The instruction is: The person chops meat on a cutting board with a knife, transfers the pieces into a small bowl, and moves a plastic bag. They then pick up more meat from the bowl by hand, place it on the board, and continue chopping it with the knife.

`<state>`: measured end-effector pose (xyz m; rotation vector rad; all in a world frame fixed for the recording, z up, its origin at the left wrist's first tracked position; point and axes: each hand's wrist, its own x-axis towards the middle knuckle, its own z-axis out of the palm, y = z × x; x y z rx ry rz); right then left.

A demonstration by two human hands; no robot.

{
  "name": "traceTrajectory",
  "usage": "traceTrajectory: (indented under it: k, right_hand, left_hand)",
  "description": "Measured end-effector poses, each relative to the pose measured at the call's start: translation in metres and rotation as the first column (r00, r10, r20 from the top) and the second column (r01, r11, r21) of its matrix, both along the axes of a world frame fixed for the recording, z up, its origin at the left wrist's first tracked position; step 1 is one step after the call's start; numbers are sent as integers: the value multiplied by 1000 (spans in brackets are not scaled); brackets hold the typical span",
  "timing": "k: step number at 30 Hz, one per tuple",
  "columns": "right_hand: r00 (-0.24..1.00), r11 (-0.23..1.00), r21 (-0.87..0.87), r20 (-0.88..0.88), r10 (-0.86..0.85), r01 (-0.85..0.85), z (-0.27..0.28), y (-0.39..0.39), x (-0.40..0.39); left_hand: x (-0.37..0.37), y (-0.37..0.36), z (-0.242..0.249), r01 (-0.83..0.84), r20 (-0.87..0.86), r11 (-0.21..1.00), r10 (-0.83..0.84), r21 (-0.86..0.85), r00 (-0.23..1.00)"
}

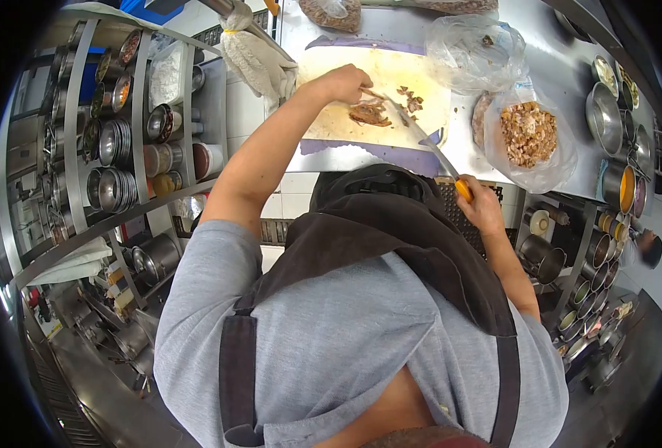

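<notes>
My right hand (482, 207) is closed round the orange handle of a long knife (437, 153). Its blade reaches up and left across the cutting board (331, 75), with the tip close to the meat. My left hand (346, 84) is closed on the thin, bone-like end of a piece of cooked meat (370, 113), which lies browned on the pale board. Small chopped meat bits (411, 99) lie just right of that piece, beyond the blade. A purple cloth (323, 147) shows under the board's near edge.
An open plastic bag of diced meat (529, 134) stands right of the board, below another clear bag (476, 52). A filled bag (331, 13) lies at the back. A cloth (249, 63) hangs at left. Metal bowls (605, 118) line the right; shelves (133, 142) stand left.
</notes>
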<state>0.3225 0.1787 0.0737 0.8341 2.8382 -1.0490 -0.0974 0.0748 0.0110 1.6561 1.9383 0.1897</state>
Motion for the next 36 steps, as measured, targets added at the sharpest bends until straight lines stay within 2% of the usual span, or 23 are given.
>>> traceTrajectory:
  k: [1,3,4,6,7,9,10,12,19,21,22,24,28,30,34,36]
  right_hand:
    - [1000,1000,-1,2,-2,2,-2,-2,0]
    - [990,981,-152,-51,-128,119,-5,-9,-6]
    - [991,981,-155,-51,-125,116,1,-13,-16]
    - [970,953,-194,119,-214,234,11,-18,-42]
    - [970,953,-195,118,-212,232,8,-20,-53]
    - [968,915,-317,113,-223,248,2,-21,-75]
    - [970,917,-318,111,-218,242,0,-22,-85]
    - [983,922,-340,56,-176,184,-4,-26,-101]
    - [998,963,-268,-48,-45,30,0,-27,-139]
    - [990,979,-203,-142,-19,-11,-1,-27,-147]
    - [990,979,-203,-140,-15,-14,-10,-26,-152]
    - [1000,996,-87,20,16,-14,-30,-26,-161]
    - [1000,993,-115,-4,10,-11,-24,-26,-165]
    - [994,983,-180,-92,-63,46,-10,-26,-165]
    - [986,975,-217,-147,-83,50,-22,-31,-167]
    - [1000,991,-136,0,-9,9,-40,-34,-169]
  left_hand:
    - [13,-8,10,2,2,1000,-2,-1,1000]
    - [46,-35,30,79,-260,948,4,308,966]
    - [54,-42,31,76,-260,949,6,304,965]
    - [67,-50,26,58,-263,956,21,289,964]
    - [71,-52,20,56,-264,956,23,289,964]
    - [80,-56,11,-109,-222,919,205,379,953]
    - [84,-56,9,-114,-224,918,211,379,952]
    - [96,-57,11,-292,-193,898,367,328,910]
    - [114,-65,28,-399,-141,821,489,409,861]
    - [114,-66,22,-403,-132,819,490,409,862]
    - [113,-65,21,-403,-122,817,488,412,864]
    - [113,-63,19,-402,-119,816,487,416,865]
    - [113,-63,19,-397,-117,816,482,420,868]
    - [112,-62,17,-400,-113,813,485,423,867]
    - [113,-61,17,-417,-113,819,493,395,863]
    - [115,-62,16,-410,-117,817,491,405,863]
